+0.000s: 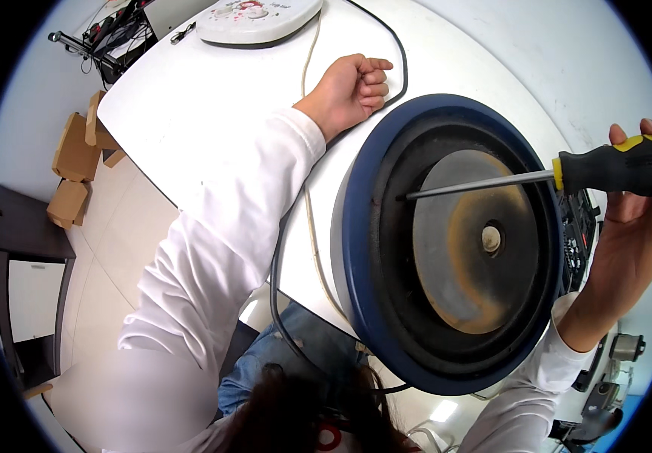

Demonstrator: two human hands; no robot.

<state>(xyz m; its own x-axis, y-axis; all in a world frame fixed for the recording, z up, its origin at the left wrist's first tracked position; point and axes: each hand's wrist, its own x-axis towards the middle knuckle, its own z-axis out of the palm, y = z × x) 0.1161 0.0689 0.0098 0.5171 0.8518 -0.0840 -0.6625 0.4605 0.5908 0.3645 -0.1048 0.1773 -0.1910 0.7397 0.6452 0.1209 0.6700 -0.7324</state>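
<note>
A round electric heating appliance (352, 249) with a dark blue rim stands tilted on the white table. Inside its black ring sits a grey metal disc (446, 264) with brown scorch marks and a small round centre piece (490, 239). My right hand (628, 204) is closed around the black and yellow handle of a long screwdriver (484, 183). The shaft crosses over the disc, and its tip is at the black ring on the left side. Beyond the appliance's upper left rim, my left hand (352, 92) is curled into a loose fist, index finger partly out, with nothing visible in it.
A white decorated lid-like piece (258, 19) lies at the table's far edge. A black cable (403, 57) and a pale cord (308, 196) run across the white table (167, 113). A dark tool case (579, 234) is partly hidden behind the appliance. Cardboard boxes (77, 151) stand left.
</note>
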